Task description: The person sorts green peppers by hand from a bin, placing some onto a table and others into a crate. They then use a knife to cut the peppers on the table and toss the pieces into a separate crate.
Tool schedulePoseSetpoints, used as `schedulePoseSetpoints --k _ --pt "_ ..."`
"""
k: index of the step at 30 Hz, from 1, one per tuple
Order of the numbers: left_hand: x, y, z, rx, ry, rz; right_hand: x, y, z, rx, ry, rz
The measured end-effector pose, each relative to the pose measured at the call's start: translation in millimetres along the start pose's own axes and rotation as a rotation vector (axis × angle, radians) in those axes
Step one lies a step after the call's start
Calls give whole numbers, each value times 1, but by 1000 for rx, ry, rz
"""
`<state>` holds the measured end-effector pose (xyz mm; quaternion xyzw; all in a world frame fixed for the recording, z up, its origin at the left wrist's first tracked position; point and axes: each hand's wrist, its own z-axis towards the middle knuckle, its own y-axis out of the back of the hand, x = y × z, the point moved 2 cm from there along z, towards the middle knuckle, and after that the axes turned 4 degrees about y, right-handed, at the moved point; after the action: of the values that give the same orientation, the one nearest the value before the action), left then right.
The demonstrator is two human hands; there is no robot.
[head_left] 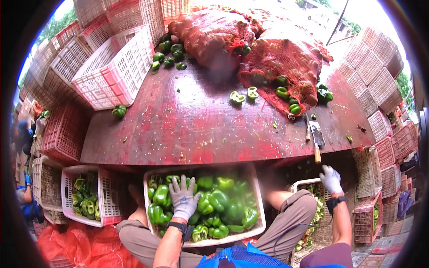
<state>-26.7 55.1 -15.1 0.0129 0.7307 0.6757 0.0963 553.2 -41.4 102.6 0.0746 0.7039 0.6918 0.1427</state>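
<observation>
My left hand (183,198), in a grey glove, lies with fingers spread on the green bell peppers (219,200) that fill a white crate (263,210) between my knees. My right hand (331,180), gloved too, is held out past the table's front edge with its fingers extended and nothing visible in it. Just beyond its fingertips, a cleaver (316,134) lies with its wooden handle jutting over the edge. A slim knife (308,130) rests beside the blade. Under my right arm stands a container of pepper scraps (319,201).
Red mesh sacks (286,58) of peppers sit at the back of the red table (178,120). Pepper halves (237,97) lie before them. A white crate (116,67) stands back left, another crate (82,196) of cut peppers at left. Stacked crates (371,62) line the right.
</observation>
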Motion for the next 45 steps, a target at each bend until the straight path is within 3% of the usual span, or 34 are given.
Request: schedulePoseSetpoints --k 3,6,11,14,18,19,21,25,27,29,30,31,33,35,39,44,45 --pt "-3 3 3 0 3 -53 108 51 96 -166 345 253" --pt "0 -1 4 9 -2 -57 213 58 190 -297 625 225" --pt "3 -10 6 12 -9 -45 345 11 314 -334 534 97" --pt "3 -6 9 27 -7 -60 376 -2 337 -188 375 -32" --pt "4 -7 9 11 -6 -66 382 -28 346 -201 294 -31" --pt "4 -6 8 -6 -9 -70 379 -18 326 -254 344 118" --pt "4 -8 6 -34 -14 -79 374 -3 297 -23 291 322" --pt "3 5 1 -69 14 -109 366 6 201 405 450 1223" --pt "-4 16 -7 -156 156 -296 366 29 135 594 401 1324" --pt "-10 22 -8 -330 129 -753 367 30 81 770 464 1452" --pt "-12 31 -3 -254 77 -1053 369 33 57 821 493 1461" --pt "-30 73 -16 65 182 -1744 371 70 28 892 457 1368" --pt "-43 85 -21 240 113 -2059 381 59 0 917 614 1495" --pt "-44 82 -23 181 3 -1668 381 59 -18 912 658 1457" --pt "-48 106 -46 173 10 -1647 379 65 -45 848 574 1543" --pt "-54 111 -53 -168 -103 -1177 374 63 -63 726 588 1505" --pt "-62 126 -61 -69 -12 -1302 374 66 -67 648 594 1459"
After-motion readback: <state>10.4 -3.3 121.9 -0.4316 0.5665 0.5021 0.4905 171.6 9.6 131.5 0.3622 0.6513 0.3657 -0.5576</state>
